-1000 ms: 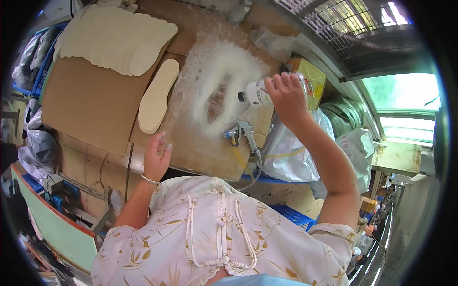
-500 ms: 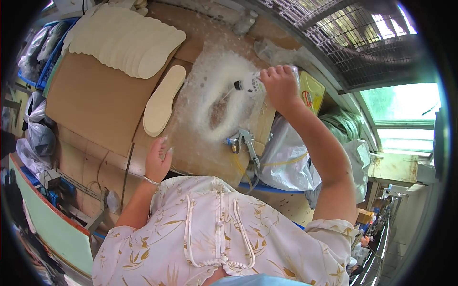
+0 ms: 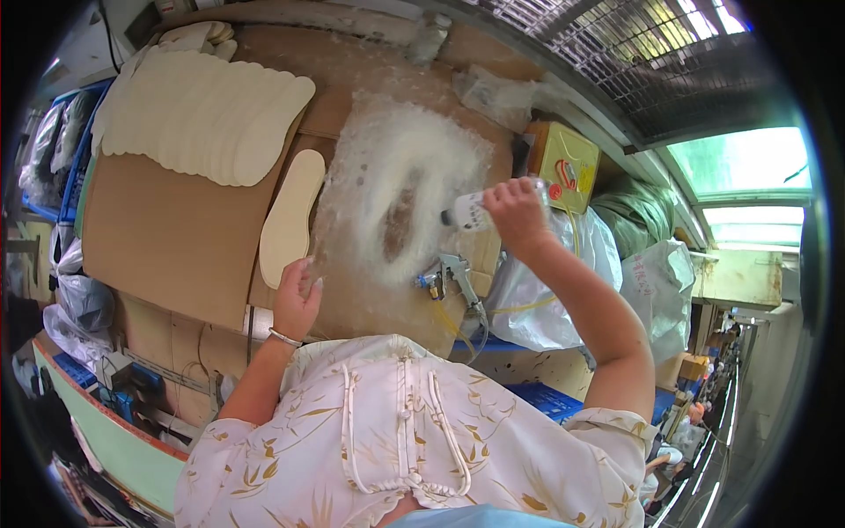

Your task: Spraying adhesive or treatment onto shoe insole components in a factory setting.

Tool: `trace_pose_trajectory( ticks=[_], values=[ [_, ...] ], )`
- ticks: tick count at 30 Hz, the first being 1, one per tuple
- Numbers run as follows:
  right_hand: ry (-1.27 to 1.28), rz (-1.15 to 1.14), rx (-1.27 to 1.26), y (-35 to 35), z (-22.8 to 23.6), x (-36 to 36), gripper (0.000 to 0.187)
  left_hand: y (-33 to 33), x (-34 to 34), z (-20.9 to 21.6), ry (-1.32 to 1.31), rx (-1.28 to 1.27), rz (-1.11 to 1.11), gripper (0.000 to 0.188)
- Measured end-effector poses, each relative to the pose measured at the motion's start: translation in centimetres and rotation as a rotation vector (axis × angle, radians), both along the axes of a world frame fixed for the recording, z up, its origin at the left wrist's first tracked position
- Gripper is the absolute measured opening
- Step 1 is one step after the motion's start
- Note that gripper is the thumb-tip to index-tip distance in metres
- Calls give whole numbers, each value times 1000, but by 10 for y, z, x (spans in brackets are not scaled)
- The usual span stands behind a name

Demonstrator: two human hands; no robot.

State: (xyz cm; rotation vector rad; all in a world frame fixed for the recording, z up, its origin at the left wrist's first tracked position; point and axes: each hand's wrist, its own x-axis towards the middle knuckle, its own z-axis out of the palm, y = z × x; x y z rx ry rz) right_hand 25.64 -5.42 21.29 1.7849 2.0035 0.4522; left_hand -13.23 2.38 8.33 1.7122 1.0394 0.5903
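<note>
I saw room to pass low over the brown cardboard (image 3: 176,242), on the near side of the fanned insoles (image 3: 207,114). Toward the right, the spray gun (image 3: 459,275) and the held bottle (image 3: 470,213) blocked the way, the yellow can (image 3: 550,158) beyond.

The right hand (image 3: 517,211) grips a bottle (image 3: 473,212) tipped sideways, its dark cap (image 3: 447,217) pointing left toward a white-crusted patch (image 3: 356,158). The left hand (image 3: 297,301), loosely curled, is at the near end of a pale insole (image 3: 292,218). A spray gun (image 3: 460,275) lies nearer the person; overlapping insoles (image 3: 207,114) spread across the upper left.
</note>
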Motion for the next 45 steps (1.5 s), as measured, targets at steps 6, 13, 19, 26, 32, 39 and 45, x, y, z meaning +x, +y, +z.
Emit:
trace_pose_trajectory(
  ticks=[6,13,19,26,32,39,45],
  values=[
    [123,-104,232,50,-17,-8,14,28,22,-1,-25,14,-61,44],
    [1295,-616,392,50,-79,69,53,57,32,8,1,-5,-32,44],
    [2143,-624,946,150,-123,104,57,88,34,13,-9,18,-26,42],
    [1973,-625,1038,280,-168,158,61,123,40,12,-17,-39,-69,37],
    [1547,-828,1126,336,-218,211,73,122,27,-1,-16,-93,-25,36],
    [1379,-788,632,274,-223,211,57,142,74,8,111,55,-356,50],
    [1184,-635,579,63,-130,85,39,123,159,-32,294,401,-774,66]
  ],
)
